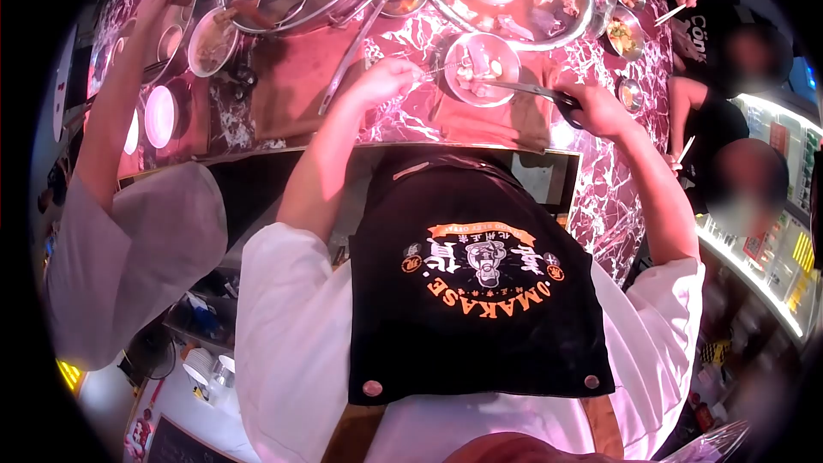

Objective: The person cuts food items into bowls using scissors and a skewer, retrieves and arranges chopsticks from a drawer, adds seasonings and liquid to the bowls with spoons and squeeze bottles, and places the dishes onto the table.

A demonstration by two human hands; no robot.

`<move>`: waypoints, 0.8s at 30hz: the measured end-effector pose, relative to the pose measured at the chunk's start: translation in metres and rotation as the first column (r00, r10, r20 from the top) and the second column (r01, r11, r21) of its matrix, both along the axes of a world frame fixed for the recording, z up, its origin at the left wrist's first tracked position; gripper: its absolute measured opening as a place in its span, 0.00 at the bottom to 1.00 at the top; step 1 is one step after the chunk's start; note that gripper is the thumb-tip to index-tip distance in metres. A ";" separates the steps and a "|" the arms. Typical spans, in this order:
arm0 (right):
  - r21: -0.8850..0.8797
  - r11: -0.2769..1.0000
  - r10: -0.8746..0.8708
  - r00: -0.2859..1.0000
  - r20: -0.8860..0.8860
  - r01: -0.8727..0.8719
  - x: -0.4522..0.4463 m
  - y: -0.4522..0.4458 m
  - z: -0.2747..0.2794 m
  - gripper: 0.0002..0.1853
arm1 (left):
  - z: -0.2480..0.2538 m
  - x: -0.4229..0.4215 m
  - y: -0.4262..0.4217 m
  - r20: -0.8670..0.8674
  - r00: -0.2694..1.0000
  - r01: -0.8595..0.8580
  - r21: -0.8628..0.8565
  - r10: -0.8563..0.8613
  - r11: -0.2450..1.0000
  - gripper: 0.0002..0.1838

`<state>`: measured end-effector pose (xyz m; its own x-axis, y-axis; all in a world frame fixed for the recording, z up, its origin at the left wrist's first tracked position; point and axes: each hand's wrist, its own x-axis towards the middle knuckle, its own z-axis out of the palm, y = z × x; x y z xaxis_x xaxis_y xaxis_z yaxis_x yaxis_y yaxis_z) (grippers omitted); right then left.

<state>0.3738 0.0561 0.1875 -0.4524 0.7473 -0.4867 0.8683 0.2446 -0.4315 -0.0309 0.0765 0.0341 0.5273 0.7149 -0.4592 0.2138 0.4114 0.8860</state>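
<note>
Over a marbled counter, a round bowl point(482, 69) holds pale food pieces. My left hand point(393, 80) is closed around a thin metal utensil point(441, 67) whose far end reaches into the bowl from the left. From the right, my right hand point(596, 109) grips the dark handles of metal scissors point(527, 88), and their blades extend over the bowl's contents. Whether the blades touch the food cannot be made out. A brown board or mat point(489, 124) lies beneath and in front of the bowl.
Behind the bowl is a large round pan point(591, 13) of food. A big metal pot point(227, 0) and a long ladle point(356, 56) are to the left. A co-worker's arm point(120, 103) reaches in at far left. Small food bowls point(624, 39) and seated people are on the right.
</note>
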 end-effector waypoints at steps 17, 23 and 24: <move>-0.077 0.974 -0.204 0.973 0.105 0.212 -0.009 -0.010 0.020 0.29 | 0.015 0.023 -0.018 -0.235 0.972 0.027 0.185 0.017 0.982 0.11; -0.044 0.974 -0.224 0.972 -0.070 0.222 -0.010 -0.015 -0.024 0.28 | 0.032 0.030 -0.011 -0.319 0.948 0.098 0.278 -0.004 0.955 0.11; -0.043 0.979 -0.202 0.976 -0.080 0.199 -0.003 -0.019 -0.023 0.28 | 0.037 0.028 -0.008 -0.398 0.917 0.172 0.321 -0.032 0.931 0.11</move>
